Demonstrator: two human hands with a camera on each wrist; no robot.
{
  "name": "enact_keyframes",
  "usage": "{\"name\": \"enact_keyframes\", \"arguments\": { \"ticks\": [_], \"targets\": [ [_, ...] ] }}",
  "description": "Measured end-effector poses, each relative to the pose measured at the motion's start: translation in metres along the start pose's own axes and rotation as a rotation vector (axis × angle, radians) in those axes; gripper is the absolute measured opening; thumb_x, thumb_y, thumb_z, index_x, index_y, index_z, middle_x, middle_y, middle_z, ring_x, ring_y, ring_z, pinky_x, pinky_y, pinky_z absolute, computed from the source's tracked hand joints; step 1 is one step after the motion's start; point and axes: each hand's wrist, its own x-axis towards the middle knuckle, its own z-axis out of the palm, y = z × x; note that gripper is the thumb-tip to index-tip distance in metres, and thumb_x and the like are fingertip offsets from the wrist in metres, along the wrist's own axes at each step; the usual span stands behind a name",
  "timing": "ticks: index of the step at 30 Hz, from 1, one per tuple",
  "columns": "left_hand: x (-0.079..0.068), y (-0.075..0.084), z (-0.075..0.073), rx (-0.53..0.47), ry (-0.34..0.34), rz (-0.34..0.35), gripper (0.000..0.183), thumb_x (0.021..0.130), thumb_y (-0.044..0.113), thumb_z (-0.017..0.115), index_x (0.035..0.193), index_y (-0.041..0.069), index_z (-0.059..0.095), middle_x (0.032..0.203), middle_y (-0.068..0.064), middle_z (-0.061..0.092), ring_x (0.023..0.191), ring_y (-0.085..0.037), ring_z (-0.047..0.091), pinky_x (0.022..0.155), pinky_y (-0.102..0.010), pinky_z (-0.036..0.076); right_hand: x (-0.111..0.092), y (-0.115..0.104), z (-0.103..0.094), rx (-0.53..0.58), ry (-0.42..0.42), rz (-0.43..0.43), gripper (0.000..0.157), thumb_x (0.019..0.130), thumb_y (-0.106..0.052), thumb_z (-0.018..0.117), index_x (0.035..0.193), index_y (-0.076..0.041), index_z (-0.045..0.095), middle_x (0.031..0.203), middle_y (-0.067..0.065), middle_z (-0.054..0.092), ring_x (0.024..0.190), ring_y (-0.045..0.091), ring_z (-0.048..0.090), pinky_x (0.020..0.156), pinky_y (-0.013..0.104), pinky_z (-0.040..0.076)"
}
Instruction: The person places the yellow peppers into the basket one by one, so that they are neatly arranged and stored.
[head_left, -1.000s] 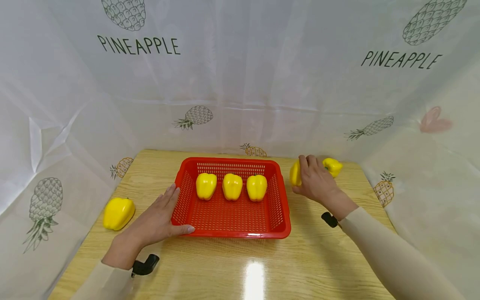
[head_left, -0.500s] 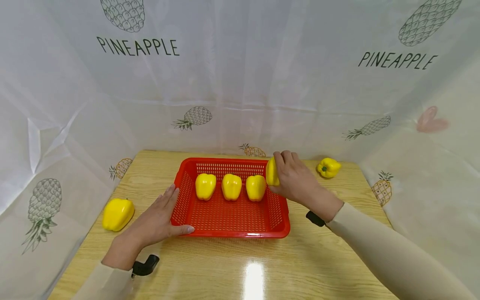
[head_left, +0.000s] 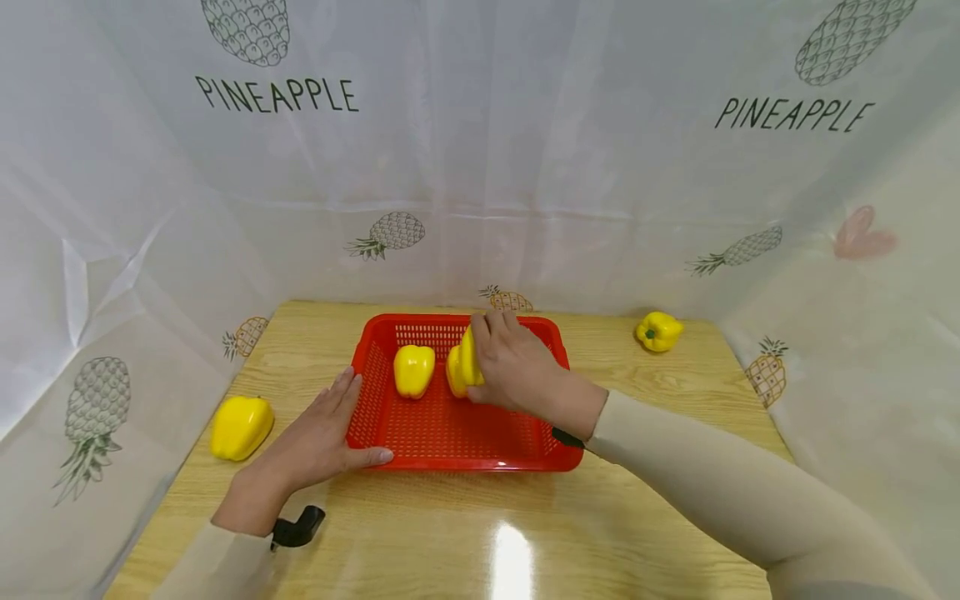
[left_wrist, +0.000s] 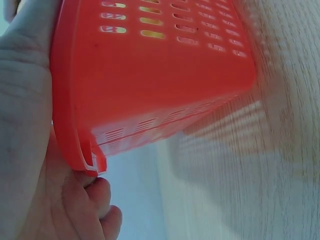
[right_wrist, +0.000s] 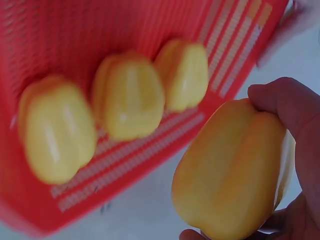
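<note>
My right hand grips a yellow bell pepper above the red plastic basket, thumb on one side and fingers round the other. In the right wrist view three more bell peppers stand in a row inside: one left, one in the middle, one right. The head view shows the leftmost bell pepper fully; hand and held pepper cover much of the others. My left hand rests spread at the basket's near left corner, its thumb along the front rim.
A loose bell pepper lies left of the basket, beside my left forearm. Another bell pepper lies at the back right of the wooden table. A white pineapple-print sheet hangs around the back and sides.
My right hand has carried its bell pepper leftward from the table right of the basket, past the right rim, to over the middle of the row. My left hand has stayed at the corner.
</note>
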Motion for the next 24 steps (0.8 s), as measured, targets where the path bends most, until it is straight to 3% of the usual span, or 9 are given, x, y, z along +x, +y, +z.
{"name": "enact_keyframes", "arguments": {
  "ticks": [3, 7, 10, 16, 24],
  "targets": [
    [0.0, -0.001, 0.001, -0.003, 0.007, -0.002, 0.135, 0.082, 0.086, 0.064, 0.165, -0.008, 0.015, 0.175, -0.027, 0.01, 0.159, -0.049, 0.02, 0.128, -0.064, 0.022, 0.012, -0.02, 0.002, 0.007, -0.052, -0.04, 0.084, 0.087, -0.063, 0.072, 0.131, 0.006, 0.05, 0.108, 0.014, 0.058, 0.094, 0.026, 0.055, 0.085, 0.029, 0.056],
    [0.0, -0.003, 0.003, -0.005, 0.014, -0.005, 0.133, 0.083, 0.083, 0.067, 0.165, -0.009, 0.015, 0.175, -0.027, 0.01, 0.16, -0.048, 0.02, 0.128, -0.064, 0.022, 0.024, -0.043, 0.007, -0.018, -0.142, -0.074, 0.09, 0.09, -0.067, 0.067, 0.14, 0.005, 0.048, 0.116, 0.013, 0.058, 0.101, 0.025, 0.055, 0.097, 0.031, 0.055],
    [0.0, -0.004, 0.003, -0.01, 0.015, -0.003, 0.133, 0.083, 0.081, 0.068, 0.165, -0.009, 0.016, 0.175, -0.027, 0.01, 0.159, -0.049, 0.021, 0.128, -0.064, 0.022, 0.032, -0.056, 0.014, -0.042, -0.195, -0.096, 0.087, 0.091, -0.07, 0.064, 0.138, 0.002, 0.048, 0.115, 0.011, 0.056, 0.101, 0.023, 0.055, 0.096, 0.029, 0.055],
    [0.001, -0.005, 0.004, -0.015, 0.012, 0.002, 0.135, 0.081, 0.085, 0.066, 0.165, -0.009, 0.017, 0.176, -0.025, 0.01, 0.16, -0.046, 0.019, 0.129, -0.063, 0.021, 0.041, -0.075, 0.026, -0.04, -0.242, -0.123, 0.08, 0.091, -0.072, 0.061, 0.129, -0.003, 0.048, 0.106, 0.007, 0.054, 0.095, 0.021, 0.053, 0.084, 0.025, 0.058],
    [0.003, -0.004, 0.003, -0.013, 0.016, 0.015, 0.131, 0.082, 0.079, 0.071, 0.164, -0.01, 0.02, 0.175, -0.025, 0.011, 0.161, -0.044, 0.018, 0.129, -0.062, 0.02, 0.046, -0.087, 0.04, 0.025, -0.286, -0.12, 0.08, 0.09, -0.073, 0.064, 0.13, -0.006, 0.048, 0.112, 0.006, 0.056, 0.099, 0.02, 0.055, 0.086, 0.028, 0.059]
  ]
}}
